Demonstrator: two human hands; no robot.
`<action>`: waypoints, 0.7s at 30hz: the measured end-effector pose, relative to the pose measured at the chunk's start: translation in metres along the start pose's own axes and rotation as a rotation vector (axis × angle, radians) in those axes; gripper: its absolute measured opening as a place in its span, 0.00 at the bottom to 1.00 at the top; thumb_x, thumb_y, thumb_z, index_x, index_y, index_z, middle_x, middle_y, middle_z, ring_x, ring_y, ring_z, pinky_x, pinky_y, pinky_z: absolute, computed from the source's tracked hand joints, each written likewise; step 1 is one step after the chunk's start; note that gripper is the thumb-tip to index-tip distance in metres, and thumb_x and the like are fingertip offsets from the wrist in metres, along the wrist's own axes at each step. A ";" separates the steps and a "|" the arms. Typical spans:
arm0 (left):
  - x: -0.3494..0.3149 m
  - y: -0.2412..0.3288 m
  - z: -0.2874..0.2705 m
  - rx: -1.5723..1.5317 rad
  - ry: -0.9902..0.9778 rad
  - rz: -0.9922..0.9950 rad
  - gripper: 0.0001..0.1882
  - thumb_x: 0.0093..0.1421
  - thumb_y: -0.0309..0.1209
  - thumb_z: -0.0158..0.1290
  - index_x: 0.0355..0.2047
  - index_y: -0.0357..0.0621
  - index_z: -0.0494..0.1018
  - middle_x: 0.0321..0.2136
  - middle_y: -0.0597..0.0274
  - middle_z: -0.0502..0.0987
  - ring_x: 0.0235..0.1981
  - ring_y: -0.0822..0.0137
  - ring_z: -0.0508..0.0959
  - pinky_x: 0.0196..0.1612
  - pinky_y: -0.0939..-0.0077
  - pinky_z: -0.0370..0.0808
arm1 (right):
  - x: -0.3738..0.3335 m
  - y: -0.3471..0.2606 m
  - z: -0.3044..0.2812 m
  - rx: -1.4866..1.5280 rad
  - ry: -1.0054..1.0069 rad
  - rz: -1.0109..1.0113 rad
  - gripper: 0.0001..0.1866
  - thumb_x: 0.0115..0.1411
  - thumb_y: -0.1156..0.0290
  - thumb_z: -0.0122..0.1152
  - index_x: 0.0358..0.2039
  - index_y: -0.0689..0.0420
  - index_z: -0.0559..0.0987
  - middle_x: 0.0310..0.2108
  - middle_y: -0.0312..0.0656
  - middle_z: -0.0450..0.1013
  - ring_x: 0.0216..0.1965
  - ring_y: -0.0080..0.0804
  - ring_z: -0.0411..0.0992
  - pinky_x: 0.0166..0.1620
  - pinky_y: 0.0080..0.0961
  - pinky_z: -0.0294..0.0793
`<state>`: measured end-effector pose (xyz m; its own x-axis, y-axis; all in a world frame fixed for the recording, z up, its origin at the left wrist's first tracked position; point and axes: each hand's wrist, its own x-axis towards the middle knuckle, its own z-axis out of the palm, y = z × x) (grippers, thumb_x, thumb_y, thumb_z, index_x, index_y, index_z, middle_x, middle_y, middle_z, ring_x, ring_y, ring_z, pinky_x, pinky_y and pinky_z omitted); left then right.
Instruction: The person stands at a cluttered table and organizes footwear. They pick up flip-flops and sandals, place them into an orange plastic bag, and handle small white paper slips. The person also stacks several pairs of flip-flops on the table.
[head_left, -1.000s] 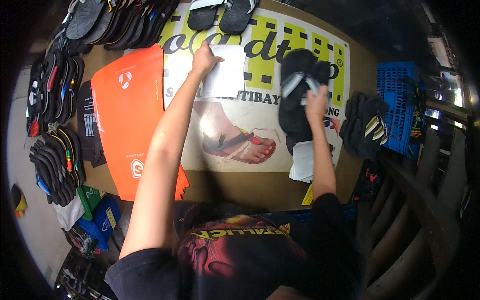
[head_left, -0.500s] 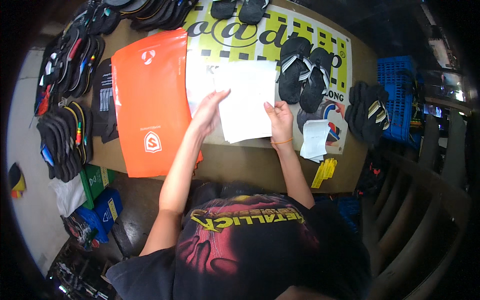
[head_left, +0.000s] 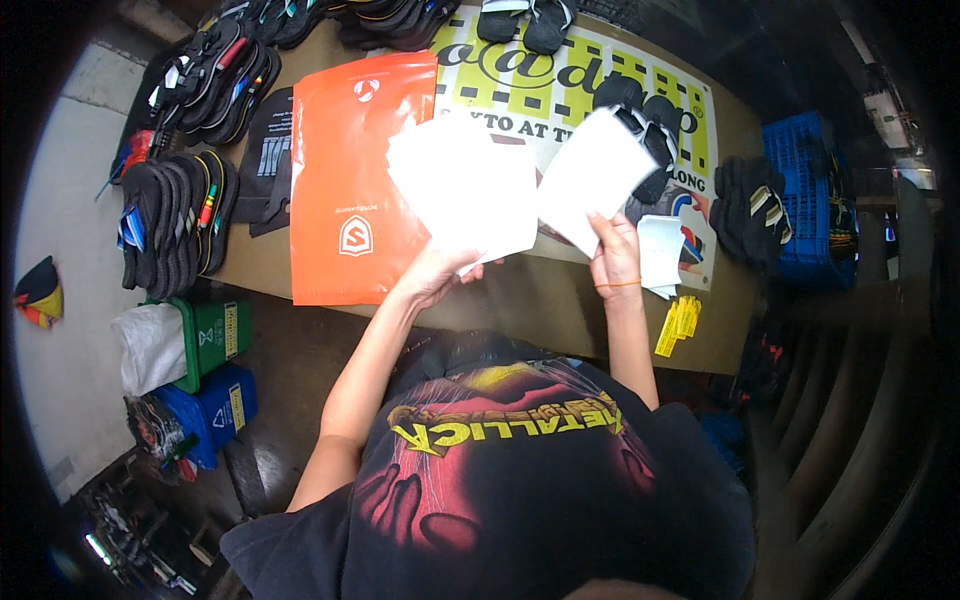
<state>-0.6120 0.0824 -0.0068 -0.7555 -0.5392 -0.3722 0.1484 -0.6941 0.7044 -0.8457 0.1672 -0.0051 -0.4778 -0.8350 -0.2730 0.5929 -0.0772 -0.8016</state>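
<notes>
Both hands are up over the table (head_left: pixel 560 300) now, each pinching a white sheet. The left hand (head_left: pixel 432 277) grips the lower edge of the larger white sheet (head_left: pixel 465 190), which blurs with motion and fans out above the orange mailer bag (head_left: pixel 350 190). The right hand (head_left: pixel 615 255) closes thumb-over-fingers on the bottom corner of the smaller white sheet (head_left: pixel 595 175), tilted up in front of a pair of black flip-flops (head_left: pixel 645 135) lying on the yellow-and-white banner (head_left: pixel 560 85). The two sheets sit just apart, edges nearly meeting over the banner. To do this separating well, I'd say keep each grip low at the corner so the paper hangs free, and peel the sheets sideways rather than tugging upward, so nothing creases or tears. Watch the loose small paper slip (head_left: pixel 660 255) just beside the right wrist, and the yellow tags (head_left: pixel 678 322) near the table edge — a wide sweep could brush them off. More black sandals (head_left: pixel 175 220) are stacked at the left, well clear of both hands
</notes>
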 end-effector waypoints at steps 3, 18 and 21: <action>-0.008 -0.002 -0.006 0.283 0.087 -0.019 0.11 0.55 0.30 0.51 0.36 0.37 0.70 0.28 0.59 0.74 0.19 0.79 0.67 0.19 0.90 0.62 | -0.019 0.025 0.013 -0.073 -0.174 0.118 0.11 0.54 0.80 0.55 0.40 0.66 0.73 0.38 0.43 0.73 0.39 0.26 0.71 0.45 0.22 0.68; -0.005 0.006 -0.046 0.091 0.187 -0.077 0.11 0.60 0.30 0.43 0.35 0.33 0.70 0.24 0.63 0.73 0.16 0.84 0.57 0.16 0.90 0.53 | 0.026 0.116 -0.153 -1.563 0.510 -0.198 0.31 0.46 0.60 0.66 0.46 0.67 0.69 0.36 0.50 0.69 0.41 0.44 0.68 0.46 0.32 0.67; 0.004 0.010 -0.048 0.140 0.233 -0.132 0.11 0.61 0.31 0.44 0.40 0.35 0.66 0.27 0.58 0.75 0.15 0.83 0.57 0.15 0.91 0.54 | 0.075 0.081 -0.174 -1.398 0.462 -0.529 0.23 0.50 0.64 0.61 0.44 0.65 0.71 0.38 0.53 0.68 0.40 0.46 0.67 0.46 0.33 0.66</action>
<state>-0.5832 0.0503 -0.0307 -0.5933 -0.5546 -0.5835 -0.0432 -0.7019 0.7110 -0.9459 0.1935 -0.1833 -0.7346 -0.6243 0.2658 -0.6250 0.4700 -0.6233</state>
